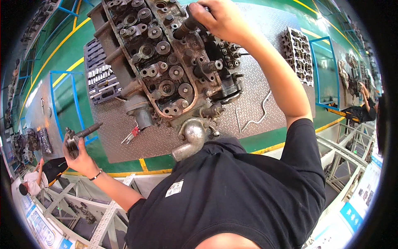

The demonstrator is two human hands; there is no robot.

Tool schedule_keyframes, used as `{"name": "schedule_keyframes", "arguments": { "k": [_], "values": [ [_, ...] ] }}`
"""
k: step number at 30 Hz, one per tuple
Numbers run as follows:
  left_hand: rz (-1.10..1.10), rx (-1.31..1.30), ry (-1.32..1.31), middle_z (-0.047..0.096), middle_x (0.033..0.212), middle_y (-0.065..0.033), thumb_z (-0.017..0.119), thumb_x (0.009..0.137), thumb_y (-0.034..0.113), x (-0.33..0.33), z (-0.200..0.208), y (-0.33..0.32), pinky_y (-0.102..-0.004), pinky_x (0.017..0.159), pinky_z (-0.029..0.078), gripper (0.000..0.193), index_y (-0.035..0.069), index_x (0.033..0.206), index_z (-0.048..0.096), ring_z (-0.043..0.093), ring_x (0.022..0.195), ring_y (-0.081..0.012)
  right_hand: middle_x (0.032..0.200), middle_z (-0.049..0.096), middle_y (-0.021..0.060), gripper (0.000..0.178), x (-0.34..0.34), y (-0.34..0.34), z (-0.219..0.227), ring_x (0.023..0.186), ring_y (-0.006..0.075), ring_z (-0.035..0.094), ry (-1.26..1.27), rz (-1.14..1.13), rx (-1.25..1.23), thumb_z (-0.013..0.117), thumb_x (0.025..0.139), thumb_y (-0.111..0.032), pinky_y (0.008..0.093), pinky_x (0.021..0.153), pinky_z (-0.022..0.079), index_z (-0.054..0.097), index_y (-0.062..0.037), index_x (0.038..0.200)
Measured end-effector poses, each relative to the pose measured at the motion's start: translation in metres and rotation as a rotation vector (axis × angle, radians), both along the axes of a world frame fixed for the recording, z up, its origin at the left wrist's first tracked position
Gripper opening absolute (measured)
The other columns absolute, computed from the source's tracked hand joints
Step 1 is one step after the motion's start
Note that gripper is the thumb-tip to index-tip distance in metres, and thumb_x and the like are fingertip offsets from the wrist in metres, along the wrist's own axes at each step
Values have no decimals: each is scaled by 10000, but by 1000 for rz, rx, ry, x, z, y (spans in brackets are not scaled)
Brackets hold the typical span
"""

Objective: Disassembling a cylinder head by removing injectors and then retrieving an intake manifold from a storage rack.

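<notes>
One dark, long-shafted metal part (90, 130), already clear of the grimy brown metal engine (161, 62), is gripped by the left hand (84, 161), fingers curled; a dark metal cylinder (186, 28), apparently still seated there, by the right hand (225, 20), fingers wrapped.

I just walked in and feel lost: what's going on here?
A person in black is at an engine with exposed valve springs. Their left hand holds a shafted metal part away from it; their right hand grips a dark cylindrical part at the engine's right side. A socket set lies to the engine's left.
</notes>
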State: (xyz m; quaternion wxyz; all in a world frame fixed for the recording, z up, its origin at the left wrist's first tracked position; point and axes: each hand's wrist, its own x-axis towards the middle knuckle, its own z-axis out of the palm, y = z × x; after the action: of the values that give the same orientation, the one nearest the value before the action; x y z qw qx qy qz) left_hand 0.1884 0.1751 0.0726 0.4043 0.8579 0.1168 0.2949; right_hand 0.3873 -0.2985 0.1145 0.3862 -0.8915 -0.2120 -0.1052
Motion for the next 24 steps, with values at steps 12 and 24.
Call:
{"name": "schedule_keyframes", "arguments": {
  "k": [12,24],
  "values": [
    [68,-94,-27,655,1178,-154,794,819,61,-27,-27,8,-361,977,472,462,-74,1220,607,613,1064,-233,829,636,250,326,7,23,-25,793,468,611,-80,-12,-271,489,981,-302,528,708,478,627,-26,875],
    [122,-151,5,662,1172,-141,769,829,32,-27,-50,0,-346,956,480,435,-75,1220,610,619,1043,-212,947,556,245,209,8,40,-65,854,431,549,-181,-10,125,463,974,-178,463,772,457,540,16,961]
  ]
}}
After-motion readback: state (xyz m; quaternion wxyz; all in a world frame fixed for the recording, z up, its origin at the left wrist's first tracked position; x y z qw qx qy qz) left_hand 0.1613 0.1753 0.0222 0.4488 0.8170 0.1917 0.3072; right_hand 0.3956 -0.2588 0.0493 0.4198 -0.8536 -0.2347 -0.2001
